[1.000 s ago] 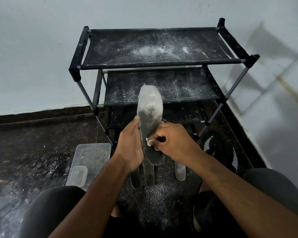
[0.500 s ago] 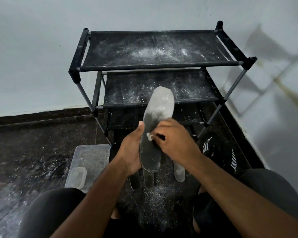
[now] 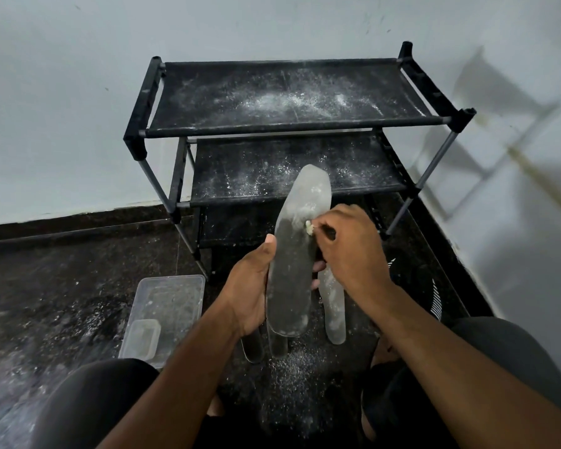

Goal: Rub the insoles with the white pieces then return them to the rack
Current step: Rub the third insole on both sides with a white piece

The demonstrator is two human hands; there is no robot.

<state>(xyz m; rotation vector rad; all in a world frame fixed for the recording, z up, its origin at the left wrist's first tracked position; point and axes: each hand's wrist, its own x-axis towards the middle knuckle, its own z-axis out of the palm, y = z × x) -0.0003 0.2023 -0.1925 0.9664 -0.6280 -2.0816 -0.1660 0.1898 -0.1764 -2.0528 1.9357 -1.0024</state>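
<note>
While both hands grip, left hand (image 3: 251, 293) holds one insole (image 3: 293, 270), right hand (image 3: 350, 251) pinches one white piece (image 3: 309, 227).

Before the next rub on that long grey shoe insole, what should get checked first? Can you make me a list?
1. Left hand grips the long grey insole firmly: ok.
2. Right hand pinches the small white piece: ok.
3. White piece touches the insole: ok.
4. Whole insole whitened: not ok, the lower half looks dark grey.
5. Black metal shoe rack has free shelf room for returning it: ok.
6. Other insoles on the dark floor already rubbed: cannot tell.
</note>
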